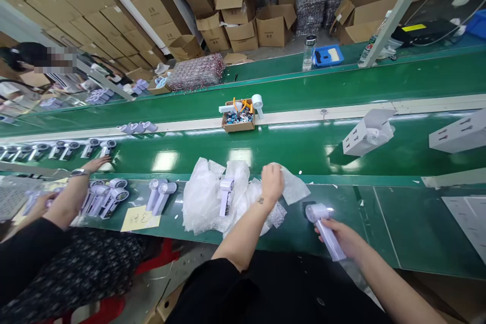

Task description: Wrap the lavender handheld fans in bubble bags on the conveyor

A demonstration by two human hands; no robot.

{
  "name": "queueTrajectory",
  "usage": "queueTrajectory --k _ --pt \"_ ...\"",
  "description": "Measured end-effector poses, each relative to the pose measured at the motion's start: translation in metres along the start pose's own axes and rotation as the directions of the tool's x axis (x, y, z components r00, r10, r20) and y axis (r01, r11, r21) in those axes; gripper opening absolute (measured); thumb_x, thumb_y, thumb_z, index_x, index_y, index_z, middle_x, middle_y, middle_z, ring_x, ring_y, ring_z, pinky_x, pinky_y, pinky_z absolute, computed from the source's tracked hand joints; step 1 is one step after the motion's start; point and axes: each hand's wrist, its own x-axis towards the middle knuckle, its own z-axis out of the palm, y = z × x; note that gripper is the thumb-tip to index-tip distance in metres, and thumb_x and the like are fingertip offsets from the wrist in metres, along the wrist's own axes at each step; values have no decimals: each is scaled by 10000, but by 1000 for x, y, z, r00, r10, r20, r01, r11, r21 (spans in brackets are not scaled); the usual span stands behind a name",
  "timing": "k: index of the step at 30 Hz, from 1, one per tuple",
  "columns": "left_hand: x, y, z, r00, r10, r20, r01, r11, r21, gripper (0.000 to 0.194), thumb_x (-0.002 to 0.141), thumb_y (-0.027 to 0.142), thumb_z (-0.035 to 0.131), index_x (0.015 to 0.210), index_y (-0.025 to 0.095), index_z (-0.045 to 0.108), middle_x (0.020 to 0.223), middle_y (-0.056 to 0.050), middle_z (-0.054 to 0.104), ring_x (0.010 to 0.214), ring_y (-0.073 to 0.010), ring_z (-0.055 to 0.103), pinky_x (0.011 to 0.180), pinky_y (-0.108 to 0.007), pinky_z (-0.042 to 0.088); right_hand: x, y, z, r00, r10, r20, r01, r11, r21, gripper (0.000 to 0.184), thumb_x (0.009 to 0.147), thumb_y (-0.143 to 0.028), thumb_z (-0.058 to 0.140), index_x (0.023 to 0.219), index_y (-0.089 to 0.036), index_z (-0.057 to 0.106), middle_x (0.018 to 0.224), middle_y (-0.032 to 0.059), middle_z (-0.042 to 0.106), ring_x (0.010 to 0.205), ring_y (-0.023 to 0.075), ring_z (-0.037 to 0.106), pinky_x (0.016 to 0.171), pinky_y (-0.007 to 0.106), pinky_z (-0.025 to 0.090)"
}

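Observation:
My right hand (347,237) is closed round the handle of a pale purple handheld fan (327,230), held over the near bench on the right. With closed fingers my left hand (272,182) grips a bubble wrap bag (294,186), which spreads to the right of it. Beneath my left forearm and to its left lies a loose pile of more bubble wrap bags (199,200). Another purple fan (227,196) rests on that pile. Two fans (161,195) stand together further left, beside a yellow paper note (140,218).
A co-worker's hand (96,163) reaches to a row of fans on the green conveyor (170,154). A small carton (238,125) of parts sits mid-line. White boxes (366,134) stand on the belt at right. Brown cartons (275,25) are stacked behind.

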Motion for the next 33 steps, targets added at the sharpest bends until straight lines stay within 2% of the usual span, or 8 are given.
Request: queueTrajectory --k 3,7,11,16,21,26,30,33 --pt "-26 6 43 968 242 71 -252 938 237 161 899 202 408 999 168 530 1016 -105 547 1019 -218 485 898 -355 409 -11 15 -13 1000 27 2 -27 1000 6 226 743 -244 724 913 -138 618 823 72 694 741 165 670 626 262 566" --pt "-27 -7 76 903 260 342 -395 816 422 334 842 316 561 1121 141 510 1119 -132 523 1076 -258 459 859 -362 429 -26 15 -25 999 -36 5 35 999 29 276 725 -229 742 962 -175 609 873 52 691 794 168 665 661 275 566" --pt "3 -23 73 827 313 467 -518 747 416 187 873 157 470 1017 151 589 1026 -107 580 997 -224 503 849 -344 413 -30 10 -23 993 -118 -19 118 993 12 288 703 -236 757 940 -217 595 830 25 675 805 179 659 676 302 568" --pt "22 -24 63 719 410 561 -657 664 357 193 885 145 434 911 132 624 970 -126 603 1032 -234 486 903 -376 366 -39 12 -8 989 -148 -17 149 984 95 301 685 -226 750 954 -212 617 861 44 668 781 186 646 671 313 562" --pt "8 -24 61 711 435 553 -670 658 344 228 899 177 413 1008 91 593 1040 -168 576 1063 -269 468 898 -420 371 -54 18 4 982 -150 116 137 984 115 342 672 -179 727 1002 -213 644 863 64 662 771 214 641 657 345 549" --pt "8 -33 60 672 459 581 -678 696 235 173 828 227 572 975 151 621 1054 -112 586 1055 -247 490 880 -371 410 -60 28 18 989 -147 15 143 979 147 252 656 -197 730 902 -206 679 820 67 662 686 199 633 641 329 535" --pt "5 -28 57 711 461 531 -606 785 131 156 840 135 500 843 144 656 932 -105 623 997 -230 527 896 -366 407 -65 43 23 986 -167 22 161 973 167 260 652 -215 740 906 -213 679 800 56 654 680 193 626 647 325 533" --pt "-21 -19 50 741 470 479 -545 838 21 171 859 194 500 889 151 663 930 -79 648 963 -199 549 904 -327 410 -66 54 27 964 -250 85 236 960 152 344 652 -214 749 980 -246 650 839 34 651 738 191 627 666 334 538"
